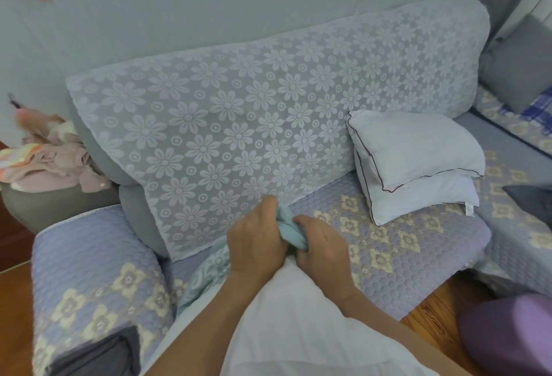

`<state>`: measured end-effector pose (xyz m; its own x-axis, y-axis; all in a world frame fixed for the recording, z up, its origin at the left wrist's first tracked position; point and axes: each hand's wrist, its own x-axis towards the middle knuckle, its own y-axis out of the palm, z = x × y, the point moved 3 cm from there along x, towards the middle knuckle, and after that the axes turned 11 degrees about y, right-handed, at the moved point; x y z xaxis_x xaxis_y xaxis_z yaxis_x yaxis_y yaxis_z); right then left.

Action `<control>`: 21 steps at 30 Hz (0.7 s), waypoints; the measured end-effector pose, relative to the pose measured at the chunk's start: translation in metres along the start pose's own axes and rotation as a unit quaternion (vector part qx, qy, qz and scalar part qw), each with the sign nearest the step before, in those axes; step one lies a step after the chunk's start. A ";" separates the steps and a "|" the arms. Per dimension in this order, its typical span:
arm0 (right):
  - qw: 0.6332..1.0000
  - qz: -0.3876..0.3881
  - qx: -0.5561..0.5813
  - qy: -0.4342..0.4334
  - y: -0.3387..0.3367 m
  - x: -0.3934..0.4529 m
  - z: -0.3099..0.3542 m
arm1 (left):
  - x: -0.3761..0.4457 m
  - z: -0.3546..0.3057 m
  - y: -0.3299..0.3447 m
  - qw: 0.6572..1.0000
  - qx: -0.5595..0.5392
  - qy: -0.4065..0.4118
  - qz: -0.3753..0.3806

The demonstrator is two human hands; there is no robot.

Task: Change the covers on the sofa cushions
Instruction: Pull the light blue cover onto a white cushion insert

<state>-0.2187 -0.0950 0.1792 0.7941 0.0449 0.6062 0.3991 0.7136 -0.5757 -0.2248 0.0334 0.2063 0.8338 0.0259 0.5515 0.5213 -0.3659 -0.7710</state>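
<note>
A bunched light-blue cover [291, 227] sits at the top of a white cushion [298, 316] over the sofa seat [418, 256], clutched by the left hand [257, 244] and right hand [321, 245], two bare white cushions [415, 163] stacked farther right.

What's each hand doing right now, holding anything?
Left hand: closed, gripping the light blue cover.
Right hand: closed, gripping the same cover at the top of the white cushion.

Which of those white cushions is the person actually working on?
The bare white cushion nearest the camera, under both hands, which grip a light blue cover at its end. The two piped cushions lie stacked and untouched on the seat.
</note>
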 end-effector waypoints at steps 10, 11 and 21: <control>0.987 0.130 -0.020 0.091 -0.021 0.015 -0.012 | -0.018 -0.005 -0.016 0.937 -0.311 -0.046 0.152; 0.981 0.165 0.015 0.100 -0.023 0.016 -0.015 | -0.017 -0.005 -0.022 0.917 -0.341 -0.058 0.199; 0.683 0.456 0.400 0.407 -0.064 0.036 -0.001 | 0.001 0.004 -0.033 0.913 -0.293 -0.123 0.257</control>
<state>-0.2145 -0.1396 0.2370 0.6676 0.5534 -0.4980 -0.5505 0.8173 0.1703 -0.2407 0.0490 0.2313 0.9939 -0.1079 0.0208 -0.0774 -0.8214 -0.5651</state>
